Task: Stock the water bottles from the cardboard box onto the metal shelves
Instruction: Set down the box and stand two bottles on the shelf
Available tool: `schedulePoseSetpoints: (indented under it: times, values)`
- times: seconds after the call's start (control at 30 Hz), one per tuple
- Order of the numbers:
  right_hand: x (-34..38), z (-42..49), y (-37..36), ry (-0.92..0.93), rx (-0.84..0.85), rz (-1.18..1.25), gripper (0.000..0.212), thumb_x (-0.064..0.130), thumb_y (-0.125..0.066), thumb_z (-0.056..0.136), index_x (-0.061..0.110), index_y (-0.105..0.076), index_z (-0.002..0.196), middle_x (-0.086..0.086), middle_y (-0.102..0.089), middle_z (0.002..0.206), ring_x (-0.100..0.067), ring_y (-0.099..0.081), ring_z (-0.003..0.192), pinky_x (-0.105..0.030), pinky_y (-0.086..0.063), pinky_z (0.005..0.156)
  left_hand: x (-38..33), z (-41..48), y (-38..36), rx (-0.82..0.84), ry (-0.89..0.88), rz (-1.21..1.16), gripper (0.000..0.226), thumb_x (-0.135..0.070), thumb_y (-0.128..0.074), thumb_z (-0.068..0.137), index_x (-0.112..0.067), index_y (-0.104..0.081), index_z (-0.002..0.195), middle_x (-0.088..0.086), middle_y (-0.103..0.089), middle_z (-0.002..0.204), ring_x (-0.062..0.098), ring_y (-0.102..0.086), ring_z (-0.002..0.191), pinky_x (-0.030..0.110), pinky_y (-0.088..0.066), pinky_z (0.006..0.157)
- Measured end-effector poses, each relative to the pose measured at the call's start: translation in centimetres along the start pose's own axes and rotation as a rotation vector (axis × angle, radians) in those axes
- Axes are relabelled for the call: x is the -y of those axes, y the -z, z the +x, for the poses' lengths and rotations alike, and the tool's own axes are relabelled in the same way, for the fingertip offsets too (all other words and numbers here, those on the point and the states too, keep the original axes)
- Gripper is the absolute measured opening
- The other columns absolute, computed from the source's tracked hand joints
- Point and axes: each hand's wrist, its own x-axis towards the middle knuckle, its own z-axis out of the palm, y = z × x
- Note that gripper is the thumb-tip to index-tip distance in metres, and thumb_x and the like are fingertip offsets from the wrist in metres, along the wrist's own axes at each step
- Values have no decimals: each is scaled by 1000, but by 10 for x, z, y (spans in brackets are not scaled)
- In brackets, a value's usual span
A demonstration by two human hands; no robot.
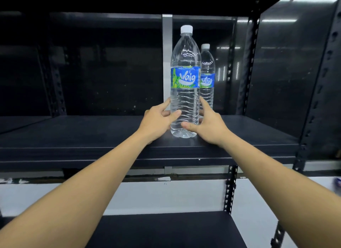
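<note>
The thumbs and fingers of the left hand (156,122) and the right hand (210,126) curled round the lower part of the bottle (185,81), gripping it from both sides at frame centre. The bottle stood upright on the shelf (73,133), with a second bottle (207,78) just behind it, to its right.

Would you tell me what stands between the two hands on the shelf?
In the head view, the front water bottle stands upright between the left hand and right hand.
</note>
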Motion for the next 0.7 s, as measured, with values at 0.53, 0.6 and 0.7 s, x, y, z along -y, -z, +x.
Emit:
schedulePoseSetpoints:
  times: [0.53, 0.6, 0.7]
  values:
    - [-61, 41, 52, 8, 53, -91, 86, 33, -84, 82, 34, -33, 151, 10, -69, 126, -15, -63, 120, -28, -45, 101, -22, 49, -76, 38, -53, 142, 57, -43, -66, 99, -45, -45, 151, -13, -73, 125, 5, -65, 119, 42, -55, 104]
    - [-66, 45, 54, -2, 53, -115, 83, 31, -83, 84, 31, -33, 151, 8, -68, 128, -16, -62, 119, -25, -42, 94, -21, 56, -82, 44, -62, 171, 55, -42, -65, 100, -43, -45, 151, -12, -74, 124, 6, -65, 120, 42, -55, 104]
    - [-72, 51, 57, -14, 52, -127, 82, 30, -81, 86, 28, -31, 152, 5, -67, 130, -18, -62, 119, -23, -39, 92, -17, 66, -89, 35, -63, 202, 57, -43, -64, 100, -42, -43, 153, -10, -75, 122, 10, -66, 119, 43, -54, 105]
